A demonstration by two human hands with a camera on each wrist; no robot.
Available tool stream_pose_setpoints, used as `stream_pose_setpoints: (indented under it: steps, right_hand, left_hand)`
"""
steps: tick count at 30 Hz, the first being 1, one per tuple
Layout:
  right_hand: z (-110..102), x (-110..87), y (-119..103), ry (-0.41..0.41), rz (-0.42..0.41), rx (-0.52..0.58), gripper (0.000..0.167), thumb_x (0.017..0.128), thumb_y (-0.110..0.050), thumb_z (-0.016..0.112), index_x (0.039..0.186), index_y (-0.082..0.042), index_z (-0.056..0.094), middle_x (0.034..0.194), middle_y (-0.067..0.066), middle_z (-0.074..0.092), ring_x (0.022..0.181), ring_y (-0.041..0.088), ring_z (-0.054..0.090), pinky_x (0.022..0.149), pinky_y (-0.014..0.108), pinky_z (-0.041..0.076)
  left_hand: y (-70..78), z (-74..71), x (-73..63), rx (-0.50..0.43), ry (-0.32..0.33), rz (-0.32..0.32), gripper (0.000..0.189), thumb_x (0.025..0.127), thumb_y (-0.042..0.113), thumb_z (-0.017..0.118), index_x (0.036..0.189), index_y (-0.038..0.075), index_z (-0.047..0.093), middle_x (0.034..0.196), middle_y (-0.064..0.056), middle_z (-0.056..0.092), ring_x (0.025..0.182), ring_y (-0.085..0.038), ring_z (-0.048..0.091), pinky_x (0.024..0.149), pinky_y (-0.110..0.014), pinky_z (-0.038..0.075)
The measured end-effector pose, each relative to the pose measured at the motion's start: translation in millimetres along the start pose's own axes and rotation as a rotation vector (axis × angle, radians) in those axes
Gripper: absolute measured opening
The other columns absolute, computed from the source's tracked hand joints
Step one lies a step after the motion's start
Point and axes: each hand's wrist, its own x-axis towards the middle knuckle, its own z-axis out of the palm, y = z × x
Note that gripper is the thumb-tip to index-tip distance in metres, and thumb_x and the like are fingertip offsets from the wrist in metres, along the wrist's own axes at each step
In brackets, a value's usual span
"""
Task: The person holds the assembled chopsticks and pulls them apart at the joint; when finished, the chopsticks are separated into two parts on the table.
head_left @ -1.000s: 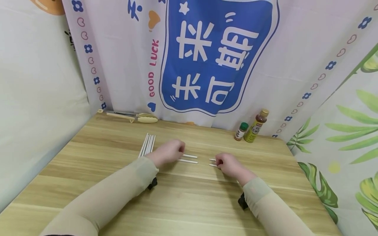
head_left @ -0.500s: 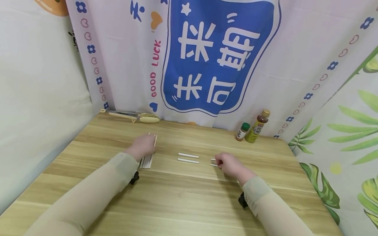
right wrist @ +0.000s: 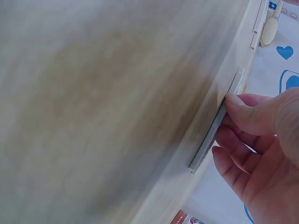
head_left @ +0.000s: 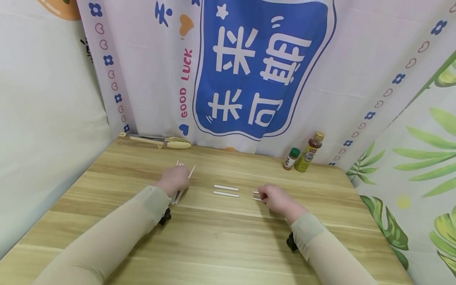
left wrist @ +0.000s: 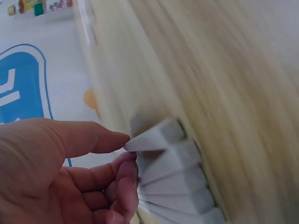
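Note:
In the head view my left hand [head_left: 173, 179] is over a row of white, square-ended sticks [left wrist: 177, 179]. Its thumb and forefinger pinch one white stick [left wrist: 159, 136], which is angled away from the others. My right hand [head_left: 276, 197] is lower on the right, its thumb and fingers pinching another white stick [right wrist: 205, 144] at the tabletop. Two stick ends [head_left: 256, 192] poke out left of that hand; the rest is hidden behind it. Between my hands, an upper loose stick [head_left: 226, 187] and a lower loose stick [head_left: 226, 194] lie nearly parallel, apart from each other.
Tongs [head_left: 174, 143] with cream tips lie along the back left edge of the wooden table [head_left: 221, 245]. A green-capped spice jar [head_left: 291, 159] and a yellow-labelled bottle [head_left: 310, 152] stand at the back right. A printed cloth [head_left: 153, 79] hangs behind the table.
My left hand has left the two middle sticks, moved left to the row and pinched one stick, swinging its far end rightward. My right hand stays in place.

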Motion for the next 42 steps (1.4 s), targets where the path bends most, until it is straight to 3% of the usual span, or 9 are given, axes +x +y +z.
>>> stream_pose_setpoints:
  steps: [6, 12, 15, 18, 21, 27, 33, 37, 42]
  right_hand:
    - [1.5, -0.5, 0.7, 0.008, -0.012, 0.002, 0.024, 0.083, 0.011, 0.068, 0.076, -0.008, 0.054, 0.074, 0.005, 0.051, 0.069, 0.017, 0.046, 0.062, 0.032, 0.041]
    - [2.6, -1.2, 3.2, 0.025, -0.014, -0.001, 0.025, 0.084, 0.009, 0.069, 0.076, -0.01, 0.054, 0.074, 0.003, 0.051, 0.068, 0.017, 0.046, 0.062, 0.033, 0.041]
    - [2.9, -1.7, 4.5, 0.024, 0.009, 0.004, 0.023, 0.085, 0.006, 0.07, 0.077, -0.01, 0.055, 0.075, 0.002, 0.052, 0.068, 0.017, 0.047, 0.062, 0.034, 0.041]
    - [2.0, -2.5, 2.7, 0.028, 0.047, 0.023, 0.019, 0.087, 0.003, 0.07, 0.079, -0.01, 0.059, 0.077, 0.0, 0.053, 0.069, 0.016, 0.048, 0.064, 0.034, 0.043]
    - [-3.7, -3.3, -7.6, 0.107, 0.069, 0.052, 0.012, 0.089, -0.001, 0.07, 0.085, -0.01, 0.063, 0.083, -0.001, 0.055, 0.076, 0.015, 0.053, 0.069, 0.034, 0.047]
    - [-17.8, -0.1, -46.9, 0.35, -0.126, 0.032, 0.015, 0.091, -0.01, 0.071, 0.106, -0.007, 0.066, 0.103, 0.003, 0.061, 0.099, 0.021, 0.058, 0.087, 0.038, 0.049]
    - [-9.6, 3.1, -65.9, 0.304, -0.274, 0.086, 0.007, 0.094, -0.01, 0.068, 0.1, -0.007, 0.07, 0.094, -0.001, 0.067, 0.084, 0.013, 0.061, 0.075, 0.032, 0.051]
    - [-6.4, 1.9, -68.8, 0.298, -0.276, 0.115, 0.007, 0.097, -0.007, 0.063, 0.095, -0.008, 0.069, 0.089, -0.002, 0.067, 0.075, 0.008, 0.059, 0.067, 0.028, 0.05]
    - [-10.0, -0.2, -70.7, 0.298, -0.303, 0.09, 0.008, 0.096, -0.004, 0.063, 0.096, -0.01, 0.069, 0.091, -0.002, 0.068, 0.08, 0.008, 0.062, 0.07, 0.027, 0.052]
  left_hand:
    - [12.8, -3.6, -4.7, -0.206, -0.025, 0.016, 0.011, 0.092, 0.013, 0.059, 0.084, 0.005, 0.058, 0.076, -0.009, 0.059, 0.064, -0.022, 0.057, 0.056, -0.033, 0.049]
    - [33.1, -0.7, -3.2, -0.484, 0.024, 0.134, 0.006, 0.09, 0.002, 0.058, 0.094, -0.002, 0.058, 0.08, -0.013, 0.06, 0.066, -0.023, 0.059, 0.058, -0.031, 0.051]
    - [41.7, 5.5, -1.3, -0.561, 0.015, 0.182, 0.01, 0.089, -0.003, 0.058, 0.099, -0.006, 0.059, 0.08, -0.013, 0.06, 0.064, -0.025, 0.061, 0.056, -0.03, 0.051]
    - [49.4, 10.1, -0.9, -0.578, 0.004, 0.237, 0.011, 0.09, -0.005, 0.057, 0.101, -0.008, 0.06, 0.079, -0.013, 0.059, 0.061, -0.023, 0.061, 0.056, -0.029, 0.05]
    - [58.4, 13.4, -1.5, -0.586, -0.022, 0.305, 0.008, 0.091, -0.005, 0.06, 0.098, -0.006, 0.061, 0.078, -0.012, 0.059, 0.06, -0.019, 0.059, 0.057, -0.029, 0.051]
    - [81.0, 14.1, -9.2, -0.546, -0.089, 0.464, 0.003, 0.092, 0.001, 0.065, 0.093, 0.002, 0.063, 0.074, -0.003, 0.06, 0.061, -0.014, 0.056, 0.058, -0.03, 0.05]
    - [101.5, 12.2, -19.2, -0.481, -0.064, 0.566, 0.003, 0.093, 0.004, 0.065, 0.092, 0.005, 0.063, 0.075, 0.002, 0.062, 0.066, -0.012, 0.057, 0.06, -0.03, 0.048]
    - [106.1, 9.7, -22.3, -0.448, -0.057, 0.595, 0.005, 0.095, 0.003, 0.063, 0.094, 0.007, 0.063, 0.077, 0.003, 0.062, 0.071, -0.014, 0.057, 0.064, -0.031, 0.047]
    - [104.7, 6.1, -25.0, -0.479, -0.109, 0.613, 0.007, 0.097, 0.001, 0.06, 0.093, 0.007, 0.06, 0.077, 0.0, 0.063, 0.072, -0.018, 0.058, 0.063, -0.032, 0.045]
